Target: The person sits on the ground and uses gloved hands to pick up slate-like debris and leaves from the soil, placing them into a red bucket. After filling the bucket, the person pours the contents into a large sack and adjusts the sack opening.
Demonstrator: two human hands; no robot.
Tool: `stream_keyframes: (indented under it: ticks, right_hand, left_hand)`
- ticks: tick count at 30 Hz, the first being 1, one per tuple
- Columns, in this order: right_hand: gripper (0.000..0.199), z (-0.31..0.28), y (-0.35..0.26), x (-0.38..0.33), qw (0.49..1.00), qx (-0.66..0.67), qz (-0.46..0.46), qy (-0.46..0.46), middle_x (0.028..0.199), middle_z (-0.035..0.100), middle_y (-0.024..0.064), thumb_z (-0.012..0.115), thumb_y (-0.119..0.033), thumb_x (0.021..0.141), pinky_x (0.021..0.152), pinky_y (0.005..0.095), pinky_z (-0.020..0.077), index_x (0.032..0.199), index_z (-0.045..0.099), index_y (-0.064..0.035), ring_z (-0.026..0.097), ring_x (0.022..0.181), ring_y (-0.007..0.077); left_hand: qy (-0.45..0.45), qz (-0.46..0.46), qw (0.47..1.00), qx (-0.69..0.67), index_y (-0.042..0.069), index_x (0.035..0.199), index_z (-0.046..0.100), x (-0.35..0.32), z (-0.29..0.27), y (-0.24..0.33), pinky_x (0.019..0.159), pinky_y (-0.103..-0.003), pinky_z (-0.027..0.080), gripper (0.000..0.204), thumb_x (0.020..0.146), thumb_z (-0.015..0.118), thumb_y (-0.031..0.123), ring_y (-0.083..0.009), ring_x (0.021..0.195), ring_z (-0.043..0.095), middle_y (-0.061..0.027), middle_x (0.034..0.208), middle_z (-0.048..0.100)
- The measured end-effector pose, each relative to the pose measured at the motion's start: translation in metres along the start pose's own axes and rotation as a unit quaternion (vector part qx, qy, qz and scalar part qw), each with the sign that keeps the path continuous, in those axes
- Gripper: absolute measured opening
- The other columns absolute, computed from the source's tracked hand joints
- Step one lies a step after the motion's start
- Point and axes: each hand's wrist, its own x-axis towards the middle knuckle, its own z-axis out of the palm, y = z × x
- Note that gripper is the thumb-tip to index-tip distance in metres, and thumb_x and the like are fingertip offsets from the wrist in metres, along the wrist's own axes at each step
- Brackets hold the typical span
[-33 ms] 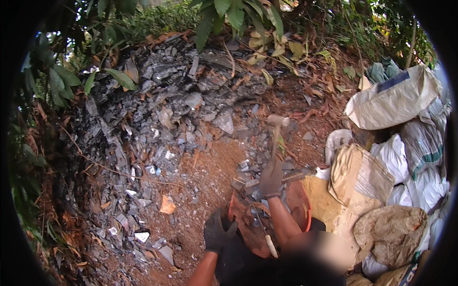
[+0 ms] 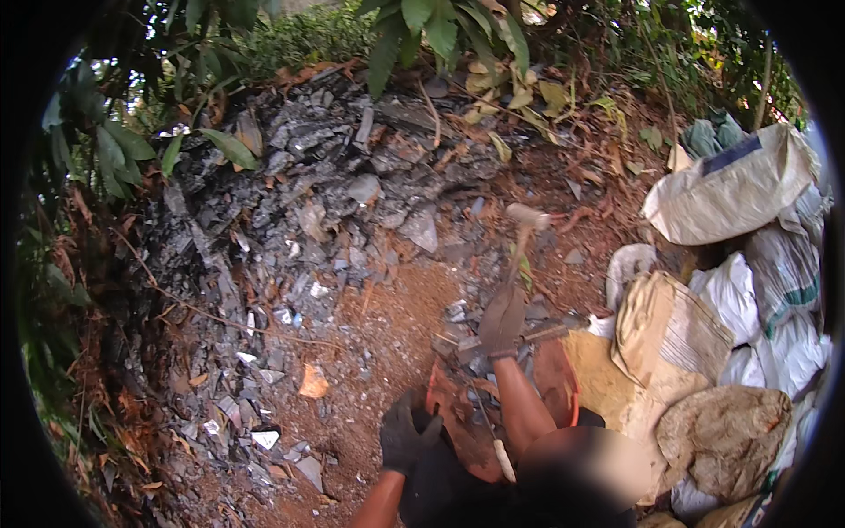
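Observation:
My right hand (image 2: pixel 502 321), in a dark glove, is raised and shut on the wooden handle of a hammer (image 2: pixel 526 218), whose head points up over the reddish soil. My left hand (image 2: pixel 403 433), also in a dark glove, sits lower at the left edge of a reddish-brown rock slab (image 2: pixel 459 424); whether it grips the slab I cannot tell. An orange basin (image 2: pixel 563 387) lies just right of my right forearm. A thin pale-tipped tool (image 2: pixel 502 458) lies across the slab.
A bank of broken grey slate pieces (image 2: pixel 308 238) fills the left and middle. Several stuffed white and tan sacks (image 2: pixel 731 290) are stacked at the right. Leafy branches (image 2: pixel 422 35) hang over the top, and dry leaves litter the red soil (image 2: pixel 396 326).

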Motion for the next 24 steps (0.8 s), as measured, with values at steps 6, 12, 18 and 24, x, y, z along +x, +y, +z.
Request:
stream_keyframes:
  ticks: [6, 12, 18, 24]
  right_hand:
    - [0.041, 0.069, 0.048, 0.064, 0.944, -0.251, 0.093, -0.191, 0.109, 0.068, 0.0263, 0.046, -0.032, 0.101, 0.089, 0.0529, 0.0512, 0.123, 0.060, -0.0005, 0.066, 0.103, 0.0436]
    - [0.038, 0.046, 0.043, 0.073, 0.938, -0.273, -0.060, -0.207, 0.093, 0.069, 0.0279, 0.050, -0.034, 0.100, 0.081, 0.0521, 0.0533, 0.103, 0.065, 0.0016, 0.067, 0.092, 0.0467]
    - [0.040, 0.033, -0.014, 0.060, 0.999, -0.042, -0.006, -0.017, 0.095, 0.067, 0.0308, 0.047, -0.036, 0.103, 0.075, 0.0569, 0.0500, 0.097, 0.057, 0.0021, 0.064, 0.091, 0.0525]
    - [0.051, 0.076, 0.061, 0.071, 0.898, -0.304, -0.016, -0.318, 0.109, 0.067, 0.0332, 0.042, -0.041, 0.104, 0.088, 0.0532, 0.0504, 0.124, 0.059, 0.0029, 0.063, 0.103, 0.0512]
  left_hand:
    - [-0.009, 0.010, 1.000, 0.000, -0.001, 0.137, 0.050, -0.017, 0.004, -0.002, 0.100, -0.051, 0.046, 0.079, 0.079, 0.081, 0.042, -0.0432, 0.113, 0.059, -0.0233, 0.121, 0.063]
    - [0.006, 0.040, 0.999, 0.014, -0.001, 0.132, 0.053, -0.009, 0.015, -0.010, 0.098, -0.052, 0.046, 0.074, 0.078, 0.081, 0.041, -0.0430, 0.111, 0.059, -0.0242, 0.121, 0.061]
    - [0.004, 0.015, 1.000, -0.010, -0.001, 0.131, 0.053, -0.024, 0.001, -0.009, 0.097, -0.050, 0.047, 0.074, 0.077, 0.081, 0.041, -0.0434, 0.108, 0.060, -0.0256, 0.116, 0.061]
    - [0.000, 0.066, 0.998, 0.016, -0.001, 0.124, 0.057, -0.005, -0.001, -0.006, 0.093, -0.049, 0.051, 0.068, 0.075, 0.083, 0.040, -0.0411, 0.105, 0.063, -0.0226, 0.112, 0.063]
